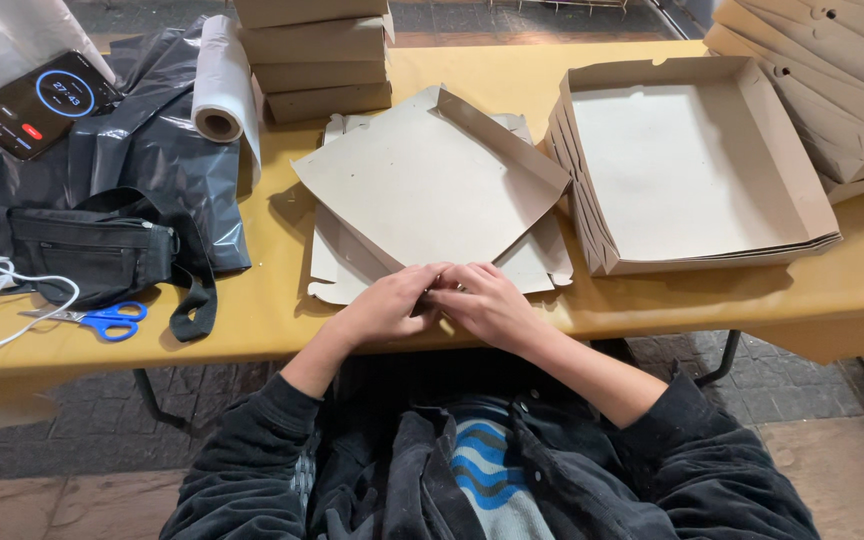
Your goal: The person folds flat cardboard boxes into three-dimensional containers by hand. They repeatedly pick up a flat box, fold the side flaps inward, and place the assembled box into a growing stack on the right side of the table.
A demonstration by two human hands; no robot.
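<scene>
I had my left hand [384, 308] and right hand [487, 303] pinching the near corner of the half-folded cardboard box [430, 185] at the table's [252, 310] near edge; I judged firm creases mattered most, thumbs pressing along the fold.

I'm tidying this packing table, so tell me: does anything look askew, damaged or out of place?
Nothing looks damaged or spilled. The half-folded cardboard box lies turned at an angle on the flat blanks, with both hands, left hand and right hand, pressing its near corner. The blue-handled scissors lie loose near the table edge.
</scene>
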